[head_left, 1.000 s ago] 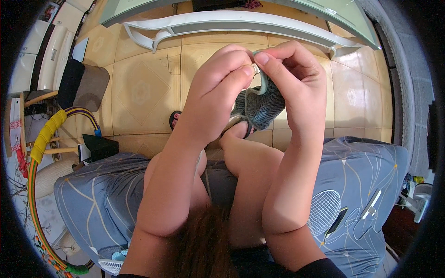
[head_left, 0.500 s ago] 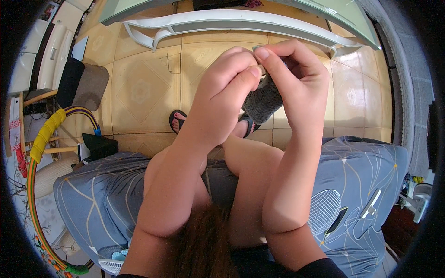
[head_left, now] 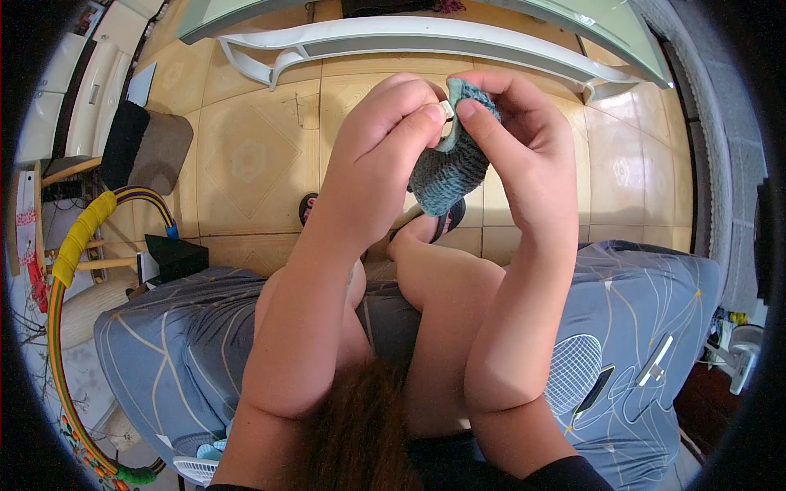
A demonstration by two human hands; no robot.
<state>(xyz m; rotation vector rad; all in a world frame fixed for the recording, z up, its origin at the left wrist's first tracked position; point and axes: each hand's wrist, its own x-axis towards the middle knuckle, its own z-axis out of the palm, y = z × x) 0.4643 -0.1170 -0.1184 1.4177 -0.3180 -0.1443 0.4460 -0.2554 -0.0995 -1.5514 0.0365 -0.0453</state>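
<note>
Both my hands are raised in front of me over the floor. Between them is a small teal-grey knitted piece with a lighter, smooth green edge. My right hand grips its upper right part, thumb on the front and fingers curled behind it. At the left edge, my left hand pinches a small whitish piece between thumb and curled fingers. Whether that bit is fastened to the knit, I cannot tell.
I sit on a blue-grey patterned cover. A white racket-like mesh, a phone and a white power strip lie at right. A yellow-wrapped hoop stands left. Ahead is a table with a white curved base.
My hands have drawn slightly apart, the left moving left. The knitted piece has turned, showing more of its teal face and pale edge. My feet have shifted slightly.
</note>
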